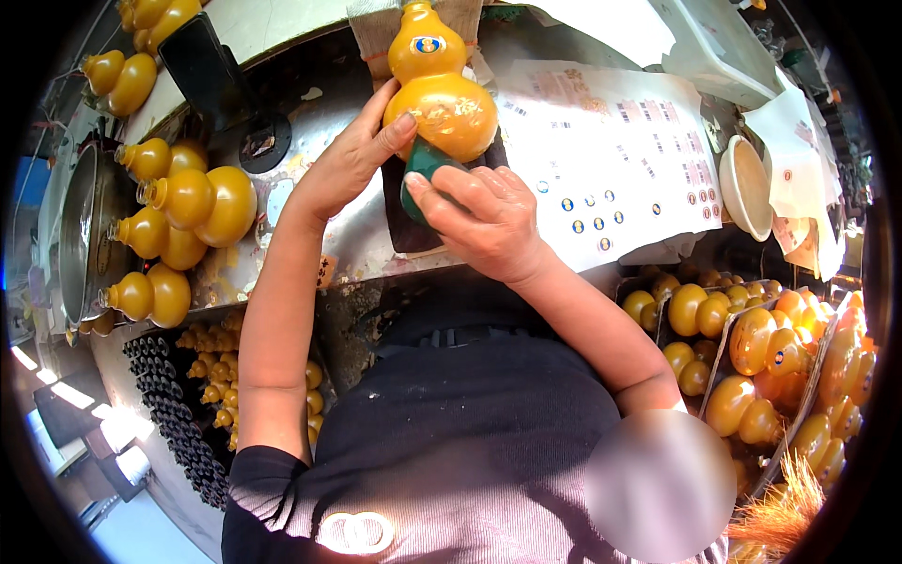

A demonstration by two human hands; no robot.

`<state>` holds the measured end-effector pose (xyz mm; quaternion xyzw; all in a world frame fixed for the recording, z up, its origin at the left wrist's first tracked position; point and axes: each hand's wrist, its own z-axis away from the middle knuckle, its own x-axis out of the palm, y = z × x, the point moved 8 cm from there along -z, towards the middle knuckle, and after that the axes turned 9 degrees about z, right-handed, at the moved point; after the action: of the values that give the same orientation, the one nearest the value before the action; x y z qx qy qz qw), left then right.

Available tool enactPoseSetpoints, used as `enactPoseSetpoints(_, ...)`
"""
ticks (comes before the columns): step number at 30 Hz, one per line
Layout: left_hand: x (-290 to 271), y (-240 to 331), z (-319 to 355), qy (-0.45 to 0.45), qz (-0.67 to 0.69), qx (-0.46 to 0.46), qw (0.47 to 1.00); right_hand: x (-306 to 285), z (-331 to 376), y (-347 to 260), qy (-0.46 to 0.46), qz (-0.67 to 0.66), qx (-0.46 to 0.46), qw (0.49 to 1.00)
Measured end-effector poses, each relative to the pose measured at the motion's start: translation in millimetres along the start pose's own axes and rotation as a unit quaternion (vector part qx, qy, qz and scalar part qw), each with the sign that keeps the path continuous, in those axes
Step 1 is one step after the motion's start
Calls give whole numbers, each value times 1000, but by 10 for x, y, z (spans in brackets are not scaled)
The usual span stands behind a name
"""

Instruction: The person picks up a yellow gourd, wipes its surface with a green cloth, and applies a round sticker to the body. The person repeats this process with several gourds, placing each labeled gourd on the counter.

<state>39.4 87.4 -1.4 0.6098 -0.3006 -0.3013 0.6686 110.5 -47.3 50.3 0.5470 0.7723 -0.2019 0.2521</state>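
A glossy amber gourd-shaped bottle (449,99) lies on its side at the top middle of the table, neck pointing away from me. A small round blue sticker is on its upper bulb, and a shiny patch with pale marks is on its larger bulb. My left hand (352,155) grips the left side of the large bulb, thumb on top. In my right hand (489,216) is a green flat scraper-like piece (425,167), its edge against the bulb's near end. My fingers hide part of it. Beneath the bottle is a dark strip (406,226), partly covered.
Sticker sheets (601,141) lie to the right, near a shallow oval bowl (745,188). Several gourd bottles (225,207) stand at left, near a phone (202,70) on a stand. Divided crates of gourd bottles (752,343) sit at lower right; black caps (174,404) fill the lower left.
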Motion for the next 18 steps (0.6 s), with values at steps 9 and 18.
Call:
enactPoseSetpoints(9, -84, -117, -16, 13, 38, -2, 999, 39, -76, -87, -49, -43, 15, 998)
enactPoseSetpoints(18, -211, -56, 70, 149, 104, 51, 982, 140, 386, 1043, -52, -575, 515, 633)
